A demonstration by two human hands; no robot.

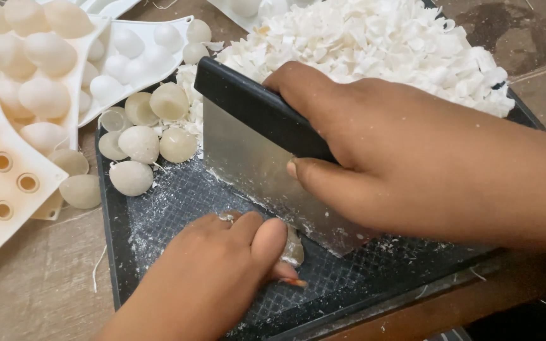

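Steel and black plastic make up the scraper (254, 148), gripped by the right hand (387, 158): fingers curl over the black handle from the far side and the thumb presses flat on the blade's near face. Its blade stands tilted, lower edge down on the black tray (118, 252). The left hand (222, 271) comes in from the near side, fingers bunched and pinching a pale translucent half-ball (293, 249) against the tray's mesh floor, right at the blade's edge.

On the tray, a big heap of white shavings (374, 44) fills the far right part. At the far left of the tray lies a cluster of loose half-balls (140, 145), some cloudy, some clear. White dust and crumbs speckle the floor between them and the blade.

Left of the tray sit white moulds (7, 183): the nearest shows round holes ringed in orange, while those farther off carry rows of domes (39, 57).
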